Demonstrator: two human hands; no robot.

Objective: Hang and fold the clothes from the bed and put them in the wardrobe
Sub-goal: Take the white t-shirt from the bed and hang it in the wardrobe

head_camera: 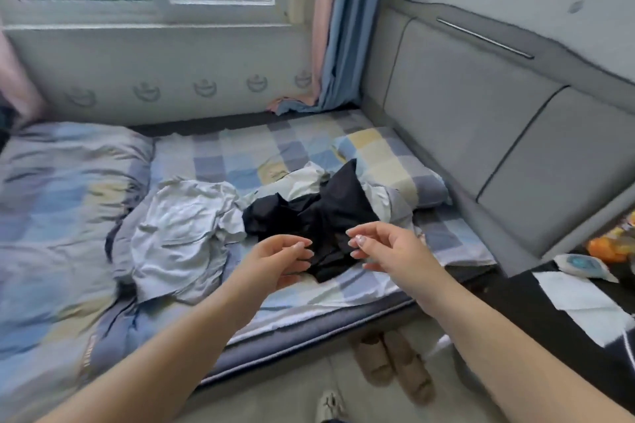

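Observation:
A crumpled black garment (319,213) lies on the bed (233,154) near the pillow end. Left of it sprawls a pale grey-white garment (178,233), and a white piece (302,178) peeks out behind the black one. My left hand (278,261) and my right hand (381,247) reach out side by side, just over the near edge of the black garment. Both have loosely curled fingers and hold nothing. The wardrobe is out of view.
A checked duvet (58,216) is bunched on the left of the bed, and a checked pillow (388,161) lies against the grey padded headboard (464,120). A dark bedside table (584,299) with small items stands at right. Slippers (391,364) sit on the floor by the bed edge.

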